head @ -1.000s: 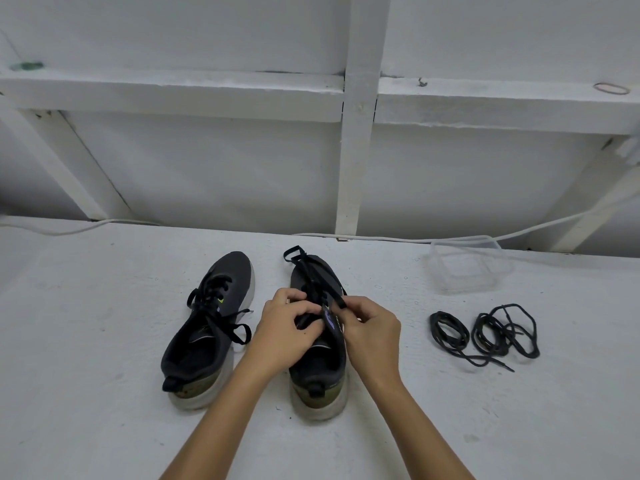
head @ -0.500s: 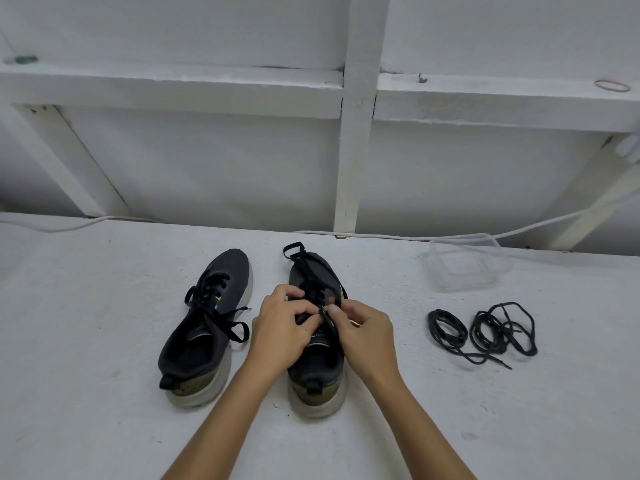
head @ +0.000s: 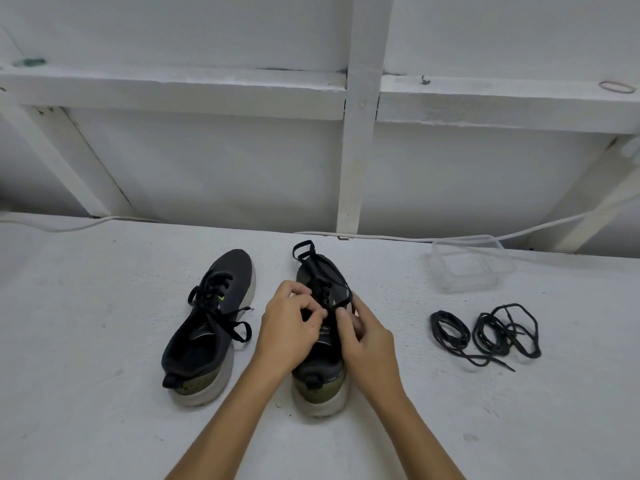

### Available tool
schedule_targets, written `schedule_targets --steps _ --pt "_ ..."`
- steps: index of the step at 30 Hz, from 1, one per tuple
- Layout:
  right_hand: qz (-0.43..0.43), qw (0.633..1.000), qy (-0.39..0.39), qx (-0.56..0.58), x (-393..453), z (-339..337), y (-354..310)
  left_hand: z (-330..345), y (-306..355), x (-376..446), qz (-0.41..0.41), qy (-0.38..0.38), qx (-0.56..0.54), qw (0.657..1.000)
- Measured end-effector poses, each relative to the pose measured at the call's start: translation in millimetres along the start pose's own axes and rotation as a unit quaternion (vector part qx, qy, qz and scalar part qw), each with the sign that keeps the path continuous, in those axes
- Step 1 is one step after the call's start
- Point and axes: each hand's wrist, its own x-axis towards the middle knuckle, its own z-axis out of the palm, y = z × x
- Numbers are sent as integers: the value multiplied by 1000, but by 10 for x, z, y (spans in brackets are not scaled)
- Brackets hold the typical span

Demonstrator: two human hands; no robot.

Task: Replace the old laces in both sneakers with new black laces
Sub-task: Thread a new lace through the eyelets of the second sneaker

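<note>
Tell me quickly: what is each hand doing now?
Left hand: pinching the lace of the right sneaker.
Right hand: pinching the same lace.

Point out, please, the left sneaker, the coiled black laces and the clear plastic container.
left sneaker (head: 207, 327), head view, on its dark upper beside the tongue.
coiled black laces (head: 485, 332), head view, on the middle coils.
clear plastic container (head: 450, 289), head view, on its near wall.

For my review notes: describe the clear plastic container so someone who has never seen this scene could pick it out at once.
On the white table, look to the far right, near the back edge. The clear plastic container sits there, behind the two bundles of black laces. It is the only see-through thing, a shallow tub, well right of both sneakers.
</note>
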Motion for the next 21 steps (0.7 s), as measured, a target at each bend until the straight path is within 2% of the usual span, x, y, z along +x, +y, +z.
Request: schedule_targets --steps 4,7,9,13,17,20,21 --pt "31 999 3 -7 133 -116 -86 94 104 11 14 49 23 998" --pt "66 998 4 7 108 -109 -39 148 135 7 16 36 24 999" --pt "49 998 23 -11 70 -91 20 101 143 19 29 19 3 999" --pt "27 998 44 -37 43 -72 35 -141 64 39 7 -53 -157 986" --pt "27 998 37 -51 42 -53 -8 -293 -24 -34 0 28 -236 971" --pt "32 998 35 -45 47 -40 -37 -347 42 -25 -76 55 -386 918" --pt "34 998 34 -37 42 -37 -47 -350 63 -16 -97 51 -394 913"
